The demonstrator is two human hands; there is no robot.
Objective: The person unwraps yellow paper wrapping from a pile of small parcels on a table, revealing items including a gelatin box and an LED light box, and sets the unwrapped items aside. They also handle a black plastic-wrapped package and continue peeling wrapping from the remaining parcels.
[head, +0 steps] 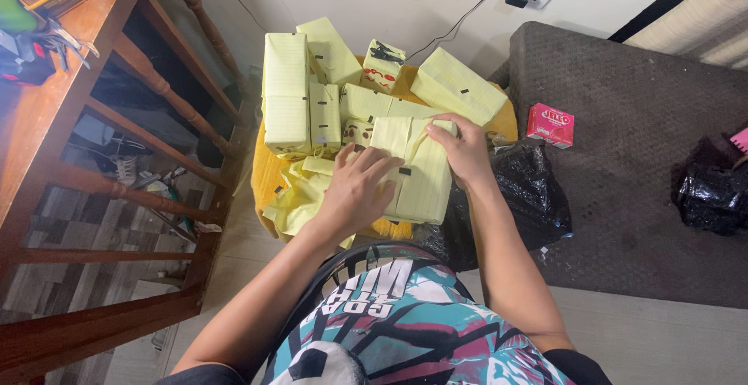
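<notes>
Left hand: the left hand [354, 186] is lying palm down with its fingers spread a little and bent, pressing on the near left part of a yellow paper-wrapped parcel [421, 174]; it is gripping nothing that can be seen.
Right hand: the right hand [463, 147] is resting on the parcel's far right corner, fingers curled over the folded paper flap there and pressing it down; whether the thumb is pinching the flap cannot be told.
Parcel: it is lying flat at the near edge of a small orange-topped stool [269, 174], just in front of the person's chest, between the two hands and touching both.
Loose paper: crumpled yellow sheets [300, 198] are lying just left of the parcel, partly under the left wrist.
Other parcels: more yellow wrapped blocks [300, 93] are crowding the far side of the stool, some lying flat, some tilted, one slanted block [458, 85] at the right.
Black bag: a black plastic bag [530, 190] is sitting just right of the parcel, beside the right forearm.
Red box: a small red box [550, 125] is lying on the dark grey cushion [639, 159], well apart from both hands.
Wooden table: a wooden table [54, 97] is standing to the left.
</notes>
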